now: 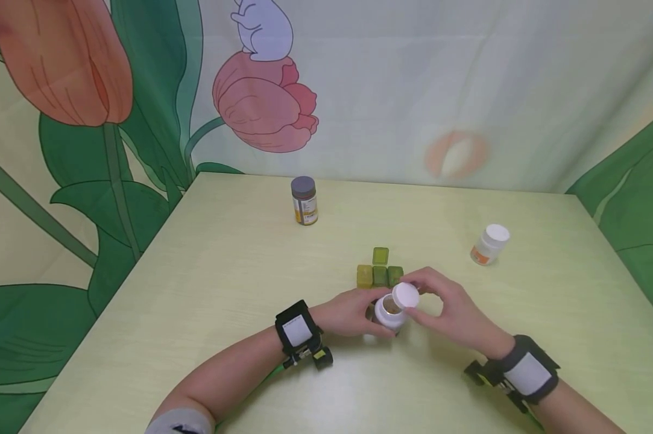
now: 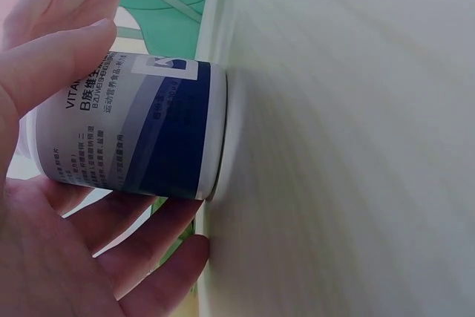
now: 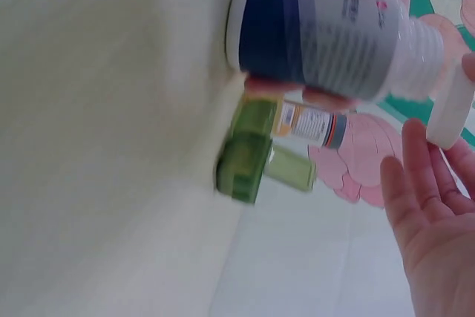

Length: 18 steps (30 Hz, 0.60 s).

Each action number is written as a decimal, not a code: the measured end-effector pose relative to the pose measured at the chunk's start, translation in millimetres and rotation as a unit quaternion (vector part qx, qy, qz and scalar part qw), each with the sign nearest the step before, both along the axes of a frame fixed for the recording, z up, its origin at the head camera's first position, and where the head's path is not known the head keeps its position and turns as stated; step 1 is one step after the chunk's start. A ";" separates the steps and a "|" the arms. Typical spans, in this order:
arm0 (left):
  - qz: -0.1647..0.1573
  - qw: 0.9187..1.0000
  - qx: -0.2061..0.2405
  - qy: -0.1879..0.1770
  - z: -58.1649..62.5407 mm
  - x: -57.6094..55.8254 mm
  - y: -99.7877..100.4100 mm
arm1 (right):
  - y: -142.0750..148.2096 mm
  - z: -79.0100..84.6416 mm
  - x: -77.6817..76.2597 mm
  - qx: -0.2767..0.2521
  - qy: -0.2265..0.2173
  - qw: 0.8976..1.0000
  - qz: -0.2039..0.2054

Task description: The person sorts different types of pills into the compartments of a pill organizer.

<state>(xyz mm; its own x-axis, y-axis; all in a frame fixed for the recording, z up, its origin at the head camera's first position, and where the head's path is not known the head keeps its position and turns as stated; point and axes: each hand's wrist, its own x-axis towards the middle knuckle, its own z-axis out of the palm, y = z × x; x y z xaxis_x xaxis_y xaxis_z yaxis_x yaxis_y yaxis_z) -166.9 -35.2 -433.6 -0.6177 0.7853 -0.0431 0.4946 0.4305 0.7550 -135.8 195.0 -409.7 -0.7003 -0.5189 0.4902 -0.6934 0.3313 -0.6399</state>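
A white vitamin bottle (image 1: 389,317) with a blue band on its label (image 2: 174,128) stands upright on the table, its mouth uncovered. My left hand (image 1: 350,312) grips its side, thumb on one side and fingers on the other. Just above the mouth, my right hand (image 1: 451,307) pinches the white cap (image 1: 406,295) between thumb and fingers. In the right wrist view the cap (image 3: 450,105) is off the bottle's threaded neck. Directly behind the bottle sits a small green and yellow pillbox (image 1: 365,276), one lid (image 1: 380,255) flipped up; my right fingers partly cover its right end.
A jar with a grey-purple lid (image 1: 304,202) stands near the table's back edge, left of the pillbox. Off to the right is another white bottle (image 1: 491,244) with an orange label and its cap on. A printed curtain (image 1: 380,108) hangs behind the table (image 1: 239,253).
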 end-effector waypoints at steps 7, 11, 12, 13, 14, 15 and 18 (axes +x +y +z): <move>0.003 1.000 -0.001 0.001 -0.6 -0.2 0.4 | 20.3 4.5 -2.3 0.057 0.042 0.997 -0.027; 0.001 1.000 0.004 0.003 -1.8 -0.9 0.2 | 29.1 3.6 -3.4 0.092 0.056 0.992 -0.065; 0.000 1.000 0.004 0.003 -1.9 -0.9 0.2 | 30.8 3.6 -3.7 0.096 0.057 0.991 -0.074; 0.001 1.000 0.005 0.003 -1.7 -1.0 0.1 | 32.5 3.6 -4.1 0.100 0.058 0.990 -0.082; 0.000 1.000 0.005 0.004 -1.5 -0.9 0.1 | 34.0 3.8 -4.4 0.103 0.058 0.989 -0.088; 0.000 1.000 0.005 0.004 -1.4 -1.0 0.1 | 35.6 3.8 -4.9 0.104 0.056 0.989 -0.092; 0.000 1.000 0.004 0.006 -1.1 -0.9 0.1 | 40.1 3.4 -6.5 0.102 0.048 0.990 -0.087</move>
<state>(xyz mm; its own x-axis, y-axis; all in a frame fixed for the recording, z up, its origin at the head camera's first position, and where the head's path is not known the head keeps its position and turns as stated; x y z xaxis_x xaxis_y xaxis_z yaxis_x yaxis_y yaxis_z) -167.8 -35.1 -434.7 -0.6179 0.7857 -0.0299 0.5040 0.4249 0.7520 -142.4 235.1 -406.4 -0.7430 -0.4897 0.4562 -0.6689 0.5655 -0.4824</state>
